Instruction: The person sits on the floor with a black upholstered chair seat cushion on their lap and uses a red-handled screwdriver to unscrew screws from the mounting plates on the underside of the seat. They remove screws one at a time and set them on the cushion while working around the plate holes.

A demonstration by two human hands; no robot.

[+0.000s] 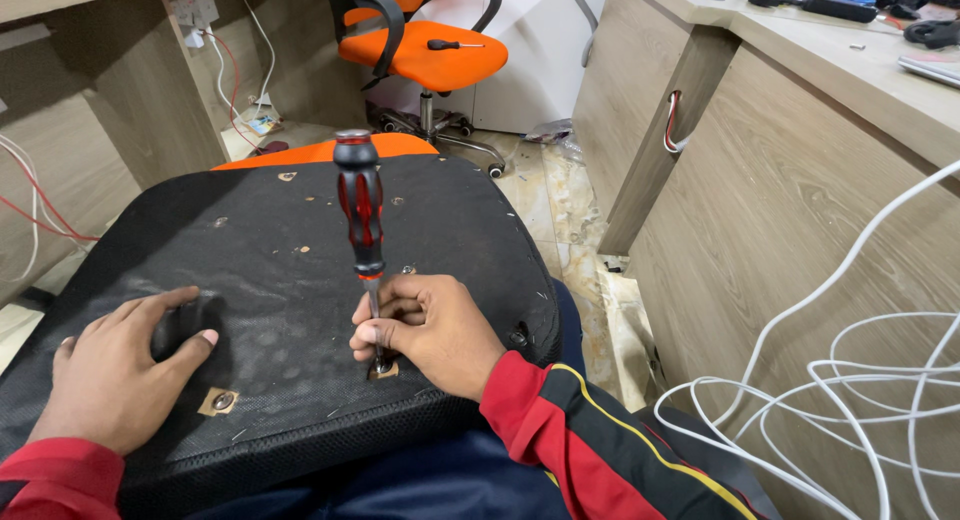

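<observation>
**Screwdriver set in a hole on the underside of a chair seat**

The right hand holds the metal shaft of a red and black screwdriver; its fingers are closed around the shaft, low near the tip. The tool stands almost upright, and its tip sits in a small hole with a brown edge near the front of the black seat underside, which lies on the person's lap. The left hand rests flat on the seat with fingers spread, the thumb touching a dark knob; it grips nothing. A second hole with a bolt is just beside this hand.

I judge the step as seating the tip in the fastener. The next move calls for a grip on the handle and steady downward pressure.

The fastener under the tip is hidden by the fingers, so its type is not clear.
</observation>
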